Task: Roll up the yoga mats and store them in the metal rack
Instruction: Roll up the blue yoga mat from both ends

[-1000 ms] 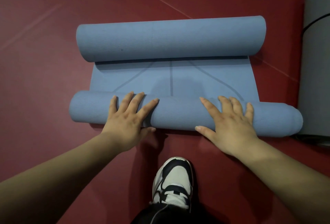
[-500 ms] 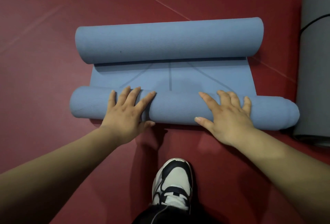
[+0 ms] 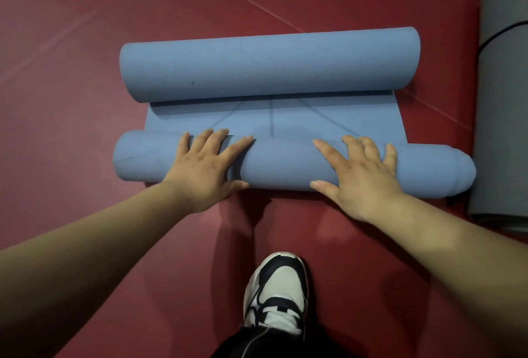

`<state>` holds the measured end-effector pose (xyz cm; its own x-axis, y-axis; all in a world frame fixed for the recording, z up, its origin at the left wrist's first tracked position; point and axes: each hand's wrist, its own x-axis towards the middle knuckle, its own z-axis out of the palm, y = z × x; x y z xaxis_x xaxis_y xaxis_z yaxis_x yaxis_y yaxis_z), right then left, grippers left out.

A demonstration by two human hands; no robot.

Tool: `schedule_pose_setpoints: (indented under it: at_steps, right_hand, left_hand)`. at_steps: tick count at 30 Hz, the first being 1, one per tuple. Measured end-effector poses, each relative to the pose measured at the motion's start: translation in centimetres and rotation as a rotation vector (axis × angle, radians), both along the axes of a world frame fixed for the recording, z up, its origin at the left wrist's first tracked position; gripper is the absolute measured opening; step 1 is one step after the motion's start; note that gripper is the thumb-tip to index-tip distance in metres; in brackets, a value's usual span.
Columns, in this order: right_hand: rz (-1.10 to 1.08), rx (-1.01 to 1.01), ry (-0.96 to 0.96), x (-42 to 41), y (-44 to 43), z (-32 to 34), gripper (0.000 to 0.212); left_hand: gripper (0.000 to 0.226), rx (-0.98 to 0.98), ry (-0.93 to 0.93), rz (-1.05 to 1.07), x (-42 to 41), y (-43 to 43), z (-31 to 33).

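Blue mat (image 3: pixel 257 120) lies on the red floor (image 3: pixel 85 43), half rolled. Its near roll (image 3: pixel 285 166) has its long axis running L–R across the view, square to both forearms. That roll sits directly under both hands: left hand (image 3: pixel 205 169) on the left-centre part, right hand (image 3: pixel 363 177) on the right-centre. They're abt level, so neither is nearer. Fingers (image 3: pixel 240 145) of each are straight & spread, pressing flat on the roll's top, tips pointing away from the body. Nothing is pinched or wrapped, and the thumbs lie out along the near side. Ahead of them is a short flat strip w/ printed lines, then the far roll (image 3: pixel 268 66), a 2nd curl lying parallel. So the push prob. goes straight fwd, away from the shoe (image 3: pixel 277 295), till the 2 rolls meet. The near roll's right end telescopes out past the strip's edge, just beside the grey mat (image 3: pixel 503 100); I'd guess that side needs evening up. Rack not in view.
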<state>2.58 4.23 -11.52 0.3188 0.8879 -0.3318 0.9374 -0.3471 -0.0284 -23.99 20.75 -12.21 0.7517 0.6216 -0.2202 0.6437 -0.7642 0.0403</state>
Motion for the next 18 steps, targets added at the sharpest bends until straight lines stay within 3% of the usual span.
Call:
schedule_pose_setpoints:
  at_steps: [18]
  right_hand:
    - [0.058,0.043,0.015,1.0,1.8,0.1,0.073]
  left_hand:
    - [0.089,-0.021,0.017,-0.002,1.5,2.4,0.1]
